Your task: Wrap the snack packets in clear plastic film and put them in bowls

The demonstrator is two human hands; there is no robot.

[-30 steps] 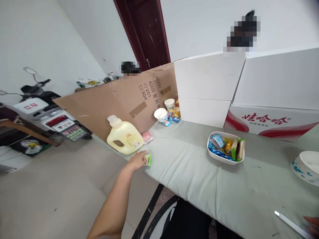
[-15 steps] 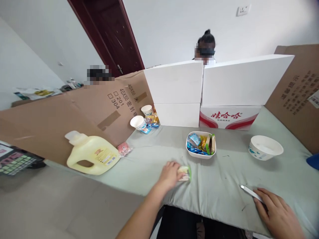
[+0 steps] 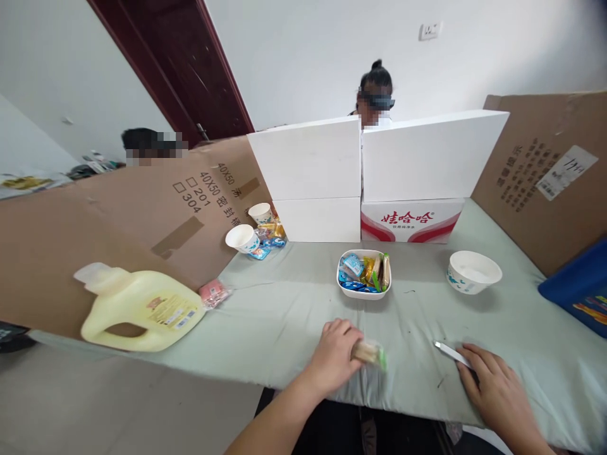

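My left hand (image 3: 336, 352) is closed around a small beige snack packet (image 3: 367, 354) with a green end, blurred by motion, near the table's front edge. My right hand (image 3: 496, 385) rests on the cloth, its fingers around a slim white tool (image 3: 453, 354) with a metal-looking tip that points up and left. Beyond my left hand stands a white bowl (image 3: 364, 294) filled with blue, gold and beige wrapped snacks. A round paper bowl (image 3: 469, 278) with a blue pattern and something white inside sits behind my right hand.
A yellow detergent jug (image 3: 152, 309) lies at the left beside a pink packet (image 3: 214, 294). Paper cups (image 3: 241, 239) and wrapped snacks are near stacked white boxes (image 3: 313, 218). Cardboard (image 3: 142, 208) walls the sides. A blue container (image 3: 578, 291) stands right. Two people are behind.
My view has swung right, bringing more of the blue container in. My left hand has shifted right and nearer to me with the snack packet. My right hand keeps hold of the white tool.
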